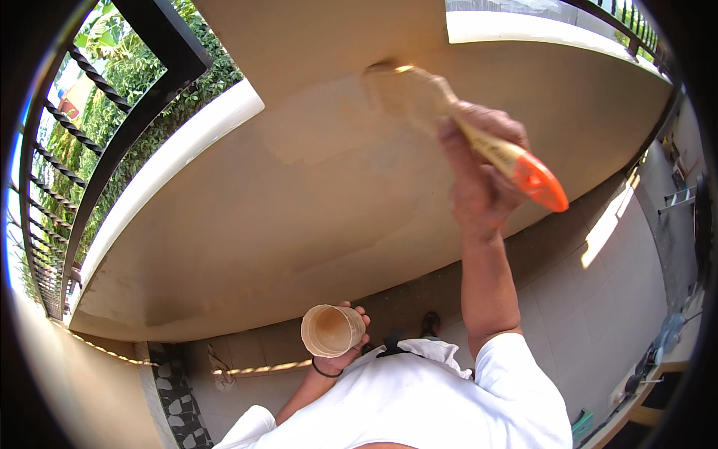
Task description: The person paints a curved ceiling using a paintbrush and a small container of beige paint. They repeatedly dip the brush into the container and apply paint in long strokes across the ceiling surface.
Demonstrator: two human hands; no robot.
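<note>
My right hand is raised and closed round a paintbrush with a wooden handle and an orange-red end. Its bristles, blurred by motion, are at the tan wall, near a slightly different-toned, wet-looking patch; whether they touch it I cannot tell. Low in front of my body, my left hand is wrapped round a pale cup, with its mouth facing up. The cup's inside is coated beige, and some beige liquid seems to lie at the bottom. A dark band circles my left wrist.
White ledges cap the wall on both sides of a pillar. Black twisted-bar railing stands at the left, with green plants behind. Tiled floor runs below, and assorted items, among them a blue fan-like object, stand at the right.
</note>
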